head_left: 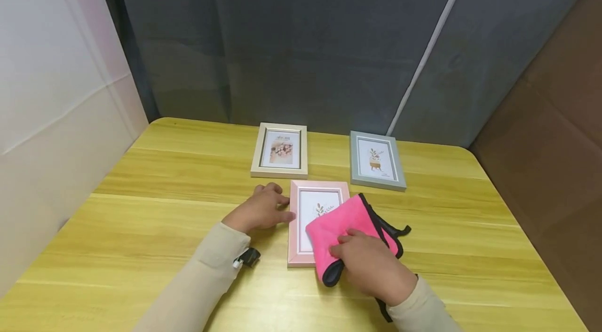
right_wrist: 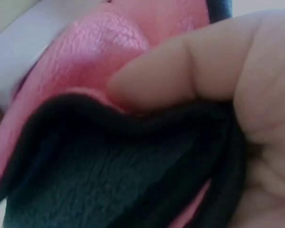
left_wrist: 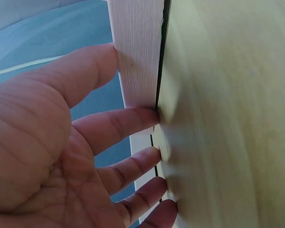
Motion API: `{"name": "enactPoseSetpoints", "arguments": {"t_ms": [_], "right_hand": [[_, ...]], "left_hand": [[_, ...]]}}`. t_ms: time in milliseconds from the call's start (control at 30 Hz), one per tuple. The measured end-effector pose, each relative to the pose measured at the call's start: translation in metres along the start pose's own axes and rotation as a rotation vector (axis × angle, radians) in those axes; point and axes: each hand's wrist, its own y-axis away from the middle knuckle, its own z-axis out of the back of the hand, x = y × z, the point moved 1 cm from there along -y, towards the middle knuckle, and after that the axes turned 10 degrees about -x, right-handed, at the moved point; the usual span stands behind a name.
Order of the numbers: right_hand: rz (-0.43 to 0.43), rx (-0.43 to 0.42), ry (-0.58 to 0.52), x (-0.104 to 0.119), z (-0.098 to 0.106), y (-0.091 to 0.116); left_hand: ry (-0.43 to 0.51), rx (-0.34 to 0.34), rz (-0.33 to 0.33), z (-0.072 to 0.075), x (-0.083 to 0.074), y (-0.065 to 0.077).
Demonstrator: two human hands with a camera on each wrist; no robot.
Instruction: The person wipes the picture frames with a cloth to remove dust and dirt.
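A pink photo frame (head_left: 294, 235) lies face up on the wooden table, its print showing a leafy sprig. My left hand (head_left: 263, 209) steadies the frame's left side; in the left wrist view the thumb (left_wrist: 92, 71) touches the frame's side wall (left_wrist: 138, 52) and the other fingertips rest low along it, by the tabletop. Over the frame's lower right part lies a folded pink cloth (head_left: 336, 225) with black edging, hiding that part of the print. My right hand (head_left: 369, 264) grips this cloth, its thumb (right_wrist: 166, 76) pressed into the pink fabric above a dark fold.
Behind the pink frame lie a cream photo frame (head_left: 255, 159) to the left and a grey-green photo frame (head_left: 400, 167) to the right. A dark grey curtain (head_left: 301, 44) hangs at the table's (head_left: 470, 238) far edge. A small black device (head_left: 249, 257) is at the left wrist.
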Motion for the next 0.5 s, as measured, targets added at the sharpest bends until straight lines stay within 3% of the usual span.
{"name": "enactPoseSetpoints", "arguments": {"t_ms": [100,300,400,500], "right_hand": [[0.068,-0.027,0.002,0.001,0.0,0.0],[0.301,-0.089,-0.073,0.021,-0.01,-0.003],[0.302,-0.094,-0.062,0.026,-0.013,-0.004],[0.191,-0.054,-0.053,0.022,-0.011,-0.003]], "left_hand": [[-0.007,-0.002,-0.006,0.0,-0.001,0.0],[-0.036,-0.001,0.003,0.0,-0.001,0.001],[-0.036,0.002,0.016,0.0,-0.002,0.001],[-0.029,0.003,0.013,0.001,-0.002,0.001]]}}
